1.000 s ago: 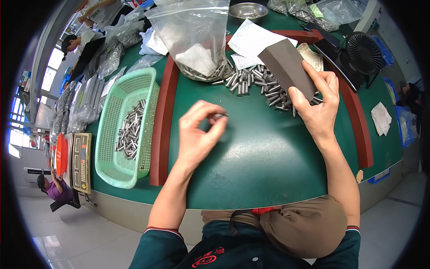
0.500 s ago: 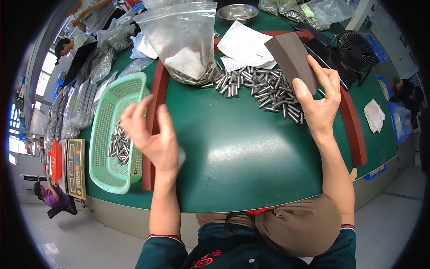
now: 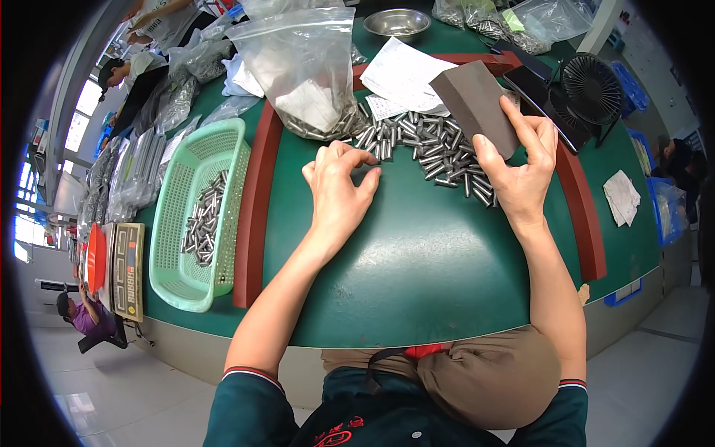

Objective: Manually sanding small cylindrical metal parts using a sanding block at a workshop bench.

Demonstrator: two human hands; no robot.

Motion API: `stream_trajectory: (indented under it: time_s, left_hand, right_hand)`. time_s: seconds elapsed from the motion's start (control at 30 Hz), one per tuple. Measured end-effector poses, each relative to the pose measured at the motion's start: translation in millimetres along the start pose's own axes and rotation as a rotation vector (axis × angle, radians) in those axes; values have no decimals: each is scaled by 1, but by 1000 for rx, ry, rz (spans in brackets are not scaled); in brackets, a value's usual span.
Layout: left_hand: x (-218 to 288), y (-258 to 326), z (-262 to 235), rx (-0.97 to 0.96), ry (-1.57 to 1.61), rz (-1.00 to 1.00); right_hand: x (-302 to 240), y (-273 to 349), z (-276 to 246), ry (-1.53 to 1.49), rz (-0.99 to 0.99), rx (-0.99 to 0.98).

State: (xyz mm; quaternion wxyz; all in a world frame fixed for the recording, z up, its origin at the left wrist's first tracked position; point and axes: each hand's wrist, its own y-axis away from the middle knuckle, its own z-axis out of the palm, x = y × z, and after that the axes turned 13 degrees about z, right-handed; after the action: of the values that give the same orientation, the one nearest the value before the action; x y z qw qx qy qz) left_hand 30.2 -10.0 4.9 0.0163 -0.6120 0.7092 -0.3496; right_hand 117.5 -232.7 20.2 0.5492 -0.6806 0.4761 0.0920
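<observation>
Gripped between the thumb and fingers of my right hand (image 3: 523, 167) is a flat dark brown-grey rectangular block (image 3: 477, 104), tilted above the right part of a pile of small metal pins (image 3: 439, 145). At the pile's left edge, my left hand (image 3: 341, 182) reaches low over the green table, fingers curved and the thumb apart from the index finger. Nothing shows between them, though the undersides of the fingers are hidden. Just beyond that hand stands a clear zip bag (image 3: 298, 74) with more pins and a white paper. More pins lie in a green plastic basket (image 3: 165, 261) at left.
Red-brown rails (image 3: 257, 216) border the green work surface (image 3: 417, 283). White papers (image 3: 406, 74), a steel bowl (image 3: 397, 24), a phone (image 3: 547, 108) and a black fan (image 3: 590, 82) stand or lie beyond. A scale (image 3: 128, 272) sits far left; other people are in the background.
My left hand has swung from beside the basket rightward to the left edge of the pin pile. More pins lie in the basket. My right hand and the block have shifted slightly left.
</observation>
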Motion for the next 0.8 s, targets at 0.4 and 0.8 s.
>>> stream_trajectory:
  time_s: [0.4,0.8]
  left_hand:
    - [-7,-22,15,-92,-81,77]
    - [-15,-38,13,-169,-155,207]
  right_hand:
    - [-2,0,-1,-17,-20,-22]
    - [-5,-1,-1,-13,-13,-23]
